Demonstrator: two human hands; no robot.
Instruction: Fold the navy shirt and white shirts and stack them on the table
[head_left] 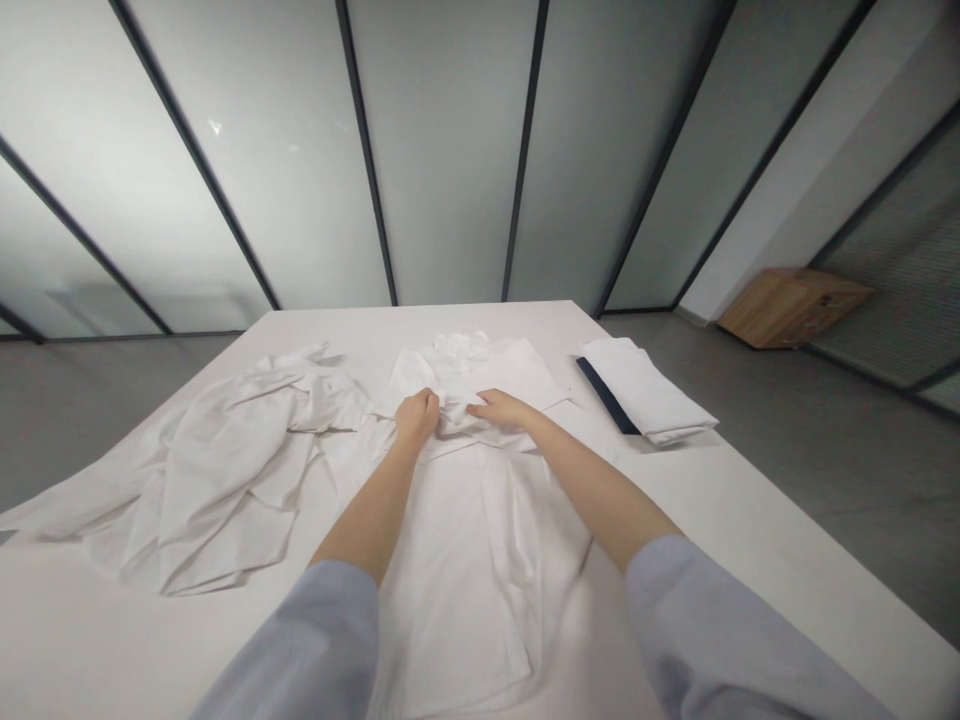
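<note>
Three lots of white cloth sit on a white desk [75, 630], w/ a frosted-glass partition [277, 150] in dark frames beyond the far edge. Far L: a crumpled white cloth heap [232, 450], loosely piled, deep folds, one end trailing out toward the desk's L edge; its R side comes up close to the middle pc. Next, the L sleeve [307, 640], grey-blue, ends around the elbow, forearm bare. L hand [418, 412]: fingers curled in, grip pinching bunched cloth nr the upper part of the white garment [457, 560]. That garment lies mid-desk, btwn & below both arms: lower part spread fairly flat toward the wearer w/ a few lengthwise creases, upper part gathered & wrinkled at the hands, ruffled at the far end. R hand [504, 408]: on the same gathered part, thumb & forefinger pointing L, just apart from L hand; can't tell if its grip has cloth pinched. Further R, a dark navy strip [606, 393] shows along the L side of a folded white cloth [649, 390], neat & layered, nr the desk's R edge. R sleeve [720, 620], also grey-blue, in the foreground. Far R, on the grey floor [847, 440]: a wooden cabinet [787, 305], appears tilted in view.
</note>
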